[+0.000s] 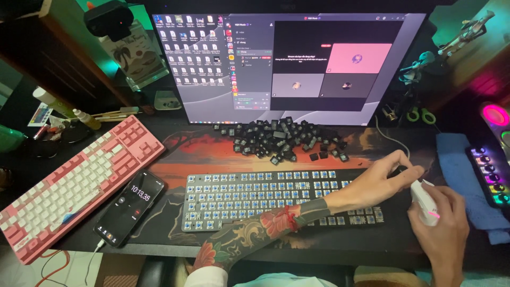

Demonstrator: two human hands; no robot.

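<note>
My right hand (443,239) is wrapped around a white mouse (423,201) at the right of the desk mat. My tattooed left arm crosses over a bare keyboard (249,199), whose keycaps are off and blue switches exposed. My left hand (385,172) lies just left of the mouse with its fingers stretched out, the fingertips at the mouse's far end and nothing visibly in them. A heap of black keycaps (284,138) lies behind the keyboard, in front of the monitor (297,64).
A pink and white keyboard (69,186) lies slanted at the left, with a black phone (130,207) showing a timer beside it. A blue cloth (467,175) and a lit button pad (491,175) sit at the right. Green-handled scissors (422,114) lie behind the mouse.
</note>
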